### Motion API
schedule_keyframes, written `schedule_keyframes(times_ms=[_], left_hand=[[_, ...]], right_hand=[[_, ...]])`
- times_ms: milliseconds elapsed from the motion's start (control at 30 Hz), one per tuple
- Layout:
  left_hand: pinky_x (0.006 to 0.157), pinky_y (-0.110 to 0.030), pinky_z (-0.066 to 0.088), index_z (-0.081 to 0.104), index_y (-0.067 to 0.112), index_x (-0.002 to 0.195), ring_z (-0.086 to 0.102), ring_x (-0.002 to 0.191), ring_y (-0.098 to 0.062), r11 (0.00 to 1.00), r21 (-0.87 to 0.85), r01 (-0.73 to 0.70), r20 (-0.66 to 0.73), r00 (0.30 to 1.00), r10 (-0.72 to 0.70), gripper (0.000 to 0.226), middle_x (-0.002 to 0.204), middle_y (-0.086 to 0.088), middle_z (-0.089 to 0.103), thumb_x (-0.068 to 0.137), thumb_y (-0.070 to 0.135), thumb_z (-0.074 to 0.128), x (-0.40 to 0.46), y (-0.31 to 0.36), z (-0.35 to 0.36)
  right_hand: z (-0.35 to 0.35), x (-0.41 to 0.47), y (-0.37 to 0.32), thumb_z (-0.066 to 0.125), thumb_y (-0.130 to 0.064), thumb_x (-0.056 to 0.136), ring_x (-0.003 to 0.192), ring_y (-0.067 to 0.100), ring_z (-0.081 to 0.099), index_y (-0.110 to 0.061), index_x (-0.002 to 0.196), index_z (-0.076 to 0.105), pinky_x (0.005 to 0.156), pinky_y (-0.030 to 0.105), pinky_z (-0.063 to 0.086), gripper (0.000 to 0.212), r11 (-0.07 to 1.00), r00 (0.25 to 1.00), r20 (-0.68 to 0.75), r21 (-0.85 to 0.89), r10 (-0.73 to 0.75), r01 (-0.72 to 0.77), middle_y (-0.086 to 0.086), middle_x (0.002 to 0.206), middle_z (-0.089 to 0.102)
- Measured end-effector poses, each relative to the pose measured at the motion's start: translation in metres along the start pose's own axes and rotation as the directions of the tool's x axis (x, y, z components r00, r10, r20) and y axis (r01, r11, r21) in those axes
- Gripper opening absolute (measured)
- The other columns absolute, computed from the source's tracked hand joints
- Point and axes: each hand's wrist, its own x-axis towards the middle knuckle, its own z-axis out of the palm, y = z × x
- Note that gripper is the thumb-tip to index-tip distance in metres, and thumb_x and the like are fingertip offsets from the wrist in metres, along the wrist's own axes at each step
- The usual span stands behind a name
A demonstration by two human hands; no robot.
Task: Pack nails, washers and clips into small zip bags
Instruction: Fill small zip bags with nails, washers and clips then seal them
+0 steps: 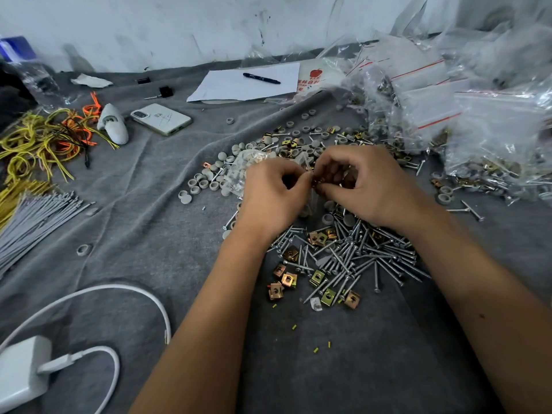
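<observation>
Hands, left (273, 191) and right (363, 186), pinching seemingly one small zip bag (310, 201) above nails (358, 255), clips (288, 279), washers (206, 177).

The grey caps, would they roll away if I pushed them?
Probably a little. The grey caps look round and domed, so some may wobble or roll. The soft blanket should likely stop them quickly. They look small and light, so easily scattered.

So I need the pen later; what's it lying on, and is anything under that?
The black pen lies on a white paper sheet. A paler edge peeks out below the sheet's near side; what it is, and anything else beneath, stays covered.
</observation>
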Motion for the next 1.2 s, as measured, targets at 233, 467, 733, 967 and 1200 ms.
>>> schedule_keyframes(times_ms=[233, 467, 733, 967, 1200], left_hand=[[0.05, -0.029, 0.047, 0.076, 0.009, 0.077, 0.062, 0.052, -0.015, 0.999, -0.047, 0.015, 0.043, 0.999, -0.013, 0.025, 0.058, -0.001, 0.065, 0.099, 0.017, 0.068, 0.0013, -0.0003, 0.0], [0.05, -0.023, 0.042, 0.076, 0.008, 0.081, 0.054, 0.048, -0.006, 0.992, -0.112, 0.062, 0.072, 0.996, -0.054, 0.019, 0.054, 0.008, 0.059, 0.099, 0.013, 0.069, 0.0006, 0.0023, 0.0], [0.052, -0.022, 0.044, 0.076, 0.009, 0.087, 0.057, 0.05, -0.004, 0.995, -0.095, 0.025, 0.091, 0.996, -0.016, 0.015, 0.059, 0.008, 0.062, 0.099, 0.014, 0.068, 0.0011, 0.0003, 0.0015], [0.053, -0.018, 0.042, 0.075, 0.009, 0.088, 0.053, 0.05, 0.0, 0.995, -0.1, 0.012, 0.085, 0.996, -0.004, 0.014, 0.057, 0.011, 0.059, 0.099, 0.013, 0.069, 0.0018, -0.001, 0.0013], [0.055, -0.018, 0.042, 0.075, 0.006, 0.09, 0.052, 0.055, -0.001, 0.996, -0.086, 0.001, 0.096, 0.995, 0.007, 0.013, 0.064, 0.008, 0.061, 0.099, 0.013, 0.068, 0.0018, 0.001, 0.0002]], right_hand=[[0.0011, 0.0004, 0.0035, 0.078, -0.005, 0.084, 0.072, 0.009, 0.065, -0.018, 0.094, 0.071, 0.065, 0.019, 0.054, 0.018, 1.0, 0.999, -0.037, 0.023, -0.008, 0.009, -0.007, 0.079, 0.069], [0.0005, -0.0001, 0.0015, 0.08, -0.008, 0.083, 0.067, 0.009, 0.065, -0.019, 0.1, 0.061, 0.061, 0.014, 0.049, 0.028, 0.999, 0.996, -0.088, 0.025, -0.024, 0.026, -0.006, 0.076, 0.069], [0.0017, 0.0015, 0.0018, 0.081, -0.014, 0.085, 0.084, 0.003, 0.07, -0.024, 0.107, 0.077, 0.082, 0.027, 0.059, 0.025, 0.994, 0.991, -0.073, 0.005, 0.11, -0.11, -0.007, 0.09, 0.075], [0.0015, 0.0036, 0.0059, 0.08, -0.019, 0.088, 0.084, -0.004, 0.07, -0.024, 0.109, 0.076, 0.072, 0.007, 0.052, 0.022, 0.973, 0.976, -0.049, 0.107, 0.212, -0.206, -0.01, 0.091, 0.075], [0.004, 0.0032, 0.0077, 0.076, -0.012, 0.091, 0.074, 0.009, 0.073, -0.025, 0.11, 0.074, 0.064, 0.024, 0.059, 0.023, 0.941, 0.968, -0.005, 0.237, 0.25, -0.242, -0.003, 0.088, 0.076]])
